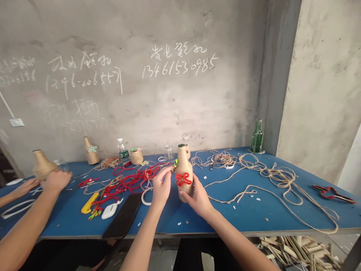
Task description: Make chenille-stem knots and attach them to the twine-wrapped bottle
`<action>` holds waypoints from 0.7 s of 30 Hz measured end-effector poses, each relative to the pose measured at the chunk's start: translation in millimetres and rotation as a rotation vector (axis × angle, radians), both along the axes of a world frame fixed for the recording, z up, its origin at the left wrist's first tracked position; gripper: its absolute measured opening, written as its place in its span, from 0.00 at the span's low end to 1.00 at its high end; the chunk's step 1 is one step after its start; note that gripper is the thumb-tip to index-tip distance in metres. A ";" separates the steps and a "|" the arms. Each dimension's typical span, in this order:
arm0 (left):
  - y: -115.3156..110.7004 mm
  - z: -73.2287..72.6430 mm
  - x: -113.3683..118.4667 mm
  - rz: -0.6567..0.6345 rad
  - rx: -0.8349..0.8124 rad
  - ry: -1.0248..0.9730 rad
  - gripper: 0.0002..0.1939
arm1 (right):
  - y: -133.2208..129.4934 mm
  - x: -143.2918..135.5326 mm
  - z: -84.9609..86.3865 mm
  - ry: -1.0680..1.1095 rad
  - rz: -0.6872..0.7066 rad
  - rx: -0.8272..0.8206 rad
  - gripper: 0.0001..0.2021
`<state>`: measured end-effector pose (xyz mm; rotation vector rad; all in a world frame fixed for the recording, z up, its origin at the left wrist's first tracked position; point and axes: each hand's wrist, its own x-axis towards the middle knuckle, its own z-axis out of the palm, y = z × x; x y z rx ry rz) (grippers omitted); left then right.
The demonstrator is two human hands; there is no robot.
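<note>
A twine-wrapped bottle (184, 163) stands upright near the middle of the blue table, its green glass mouth showing at the top. On its front sits a red cord knot (183, 179). My right hand (197, 197) grips the lower part of the bottle from the right, thumb across the front. Left of the bottle, my left hand (162, 184) is raised with its fingertips bent towards the bottle's side, close to a small yellow-green cord (176, 163). Whether those fingertips hold anything is too small to tell.
Red cords (141, 177), a yellow tool (89, 203), a white case (109, 210) and a black phone (124, 215) lie left. Loose twine (276, 177), a green bottle (257, 137) and scissors (332, 194) are right. Another person's hands hold a wrapped bottle (42, 163) far left.
</note>
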<state>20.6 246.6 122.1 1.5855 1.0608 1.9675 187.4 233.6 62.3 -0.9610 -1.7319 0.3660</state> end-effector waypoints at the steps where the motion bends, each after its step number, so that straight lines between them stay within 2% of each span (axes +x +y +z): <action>1: 4.6 -2.8 -0.1 -0.035 -0.028 -0.068 0.11 | 0.2 0.1 -0.2 -0.003 0.000 0.004 0.39; 6: 22.4 -9.2 3.8 -0.195 -0.107 -0.350 0.08 | 2.9 -0.5 -2.1 -0.016 0.003 0.018 0.38; 12: 19.9 -7.8 12.1 -0.358 -0.119 -0.541 0.08 | 4.6 -1.2 -3.5 -0.021 0.001 0.026 0.39; 17: 25.2 -5.5 15.7 -0.436 -0.174 -0.589 0.14 | 4.4 -0.8 -3.2 -0.019 0.001 0.031 0.40; 21: 31.4 -7.6 17.3 -0.545 -0.284 -0.485 0.17 | 5.1 -0.7 -4.6 -0.026 0.004 0.031 0.39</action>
